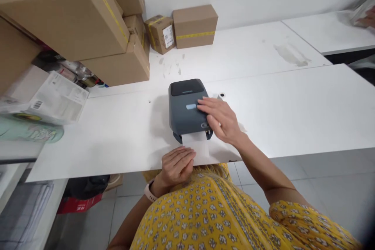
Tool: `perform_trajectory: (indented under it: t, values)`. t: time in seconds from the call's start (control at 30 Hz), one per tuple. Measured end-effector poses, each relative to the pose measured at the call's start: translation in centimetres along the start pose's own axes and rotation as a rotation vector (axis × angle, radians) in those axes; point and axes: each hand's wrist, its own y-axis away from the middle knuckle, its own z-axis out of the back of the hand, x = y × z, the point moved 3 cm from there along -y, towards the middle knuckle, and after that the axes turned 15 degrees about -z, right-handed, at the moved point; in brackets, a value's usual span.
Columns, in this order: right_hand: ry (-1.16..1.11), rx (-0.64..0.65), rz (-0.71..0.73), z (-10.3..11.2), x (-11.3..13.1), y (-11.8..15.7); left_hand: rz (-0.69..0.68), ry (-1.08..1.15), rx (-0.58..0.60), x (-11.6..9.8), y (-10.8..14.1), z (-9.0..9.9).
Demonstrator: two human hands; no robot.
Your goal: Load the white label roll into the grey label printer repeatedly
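Note:
A dark grey label printer [187, 119] with a black window on its lid stands on the white table, and its lid appears down. From its front slot a strip of white label paper [200, 150] runs toward the table's front edge. My right hand [221, 119] lies on the right side of the lid, its fingers stretched out near a pale blue tab [191, 106]. At the front edge my left hand [177, 164] has its fingers curled together over the left side of the paper; its fingertips are partly hidden. A small white roll [222, 95] shows behind my right hand.
Cardboard boxes [114, 62] are stacked at the back left, with two smaller boxes [195, 27] against the wall. A white carton [64, 93] and a mint-green cylinder [35, 129] sit at the left. Another person's hand [367, 17] shows at the far right.

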Motion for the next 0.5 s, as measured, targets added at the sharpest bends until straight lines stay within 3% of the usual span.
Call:
perform_trajectory:
  t: [0.13,0.2,0.27,0.33,0.5]
  values:
    - [0.058,-0.035,-0.044,-2.3,-1.1,4.2,0.117,-0.115,-0.194,1.6,-0.3,1.4]
    - [0.016,-0.096,-0.080,-3.2,-1.3,4.8,0.351,-0.131,-0.251,3.5,-0.6,1.1]
    - [-0.022,-0.169,-0.106,-3.7,-1.3,4.8,0.602,0.018,-0.235,5.6,-0.7,-0.3]
    - [-0.032,-0.220,-0.128,-4.1,-1.3,4.9,0.767,0.178,-0.235,7.1,-0.5,-1.7]
    - [-0.010,-0.201,-0.195,-4.8,-1.9,6.2,0.860,0.458,-0.194,7.9,0.7,-3.6]
